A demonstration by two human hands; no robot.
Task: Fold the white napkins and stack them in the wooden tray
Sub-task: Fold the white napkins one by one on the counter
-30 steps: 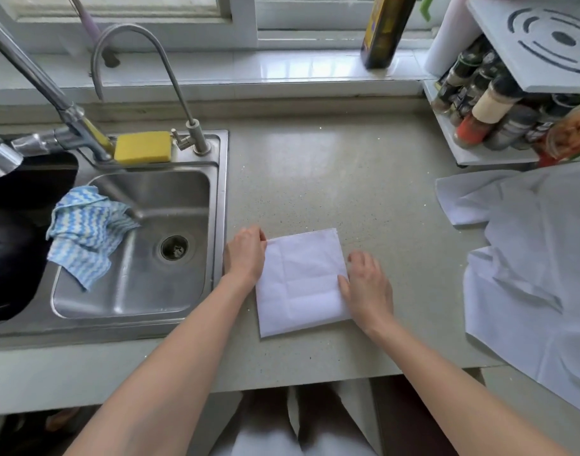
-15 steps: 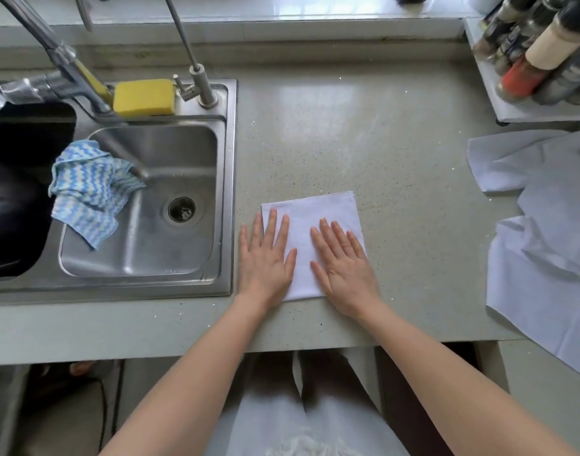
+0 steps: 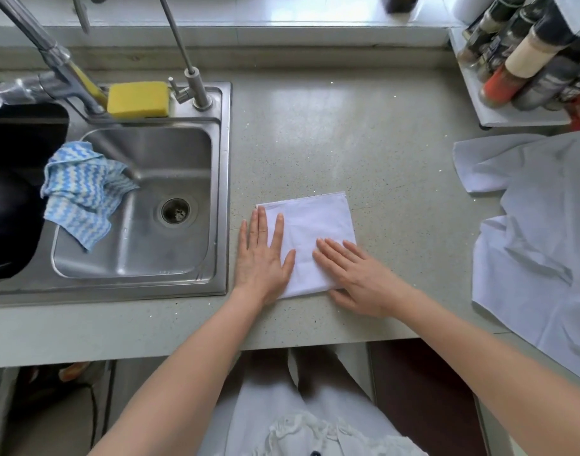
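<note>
Two bare forearms, reaching up from the near edge. Left hand (image 3: 261, 258): flat, fingers straight and slightly spread, palm half on the countertop (image 3: 364, 133) and half on the left margin of the folded napkin (image 3: 310, 238); gripping nothing. Right hand (image 3: 359, 279): flat, fingers straight and angled up-left, pressing the near right corner of the same napkin; gripping nothing. Folded napkin: white, plain, near-square, lying flat on the speckled grey-green countertop just right of the sink (image 3: 134, 205); stitched hem and layered edges showing along the far side, faint creases across the face. Unfolded napkins (image 3: 532, 218): white, loosely rumpled, spread over the right end of the countertop and past its front edge, well apart from the folded one. Sink: stainless steel, blue-and-white striped cloth (image 3: 81, 195) draped over its left wall. Yellow sponge (image 3: 138, 100): on the far sink ledge, between two taps. Spice rack (image 3: 525, 60): far right, jars tilted.
</note>
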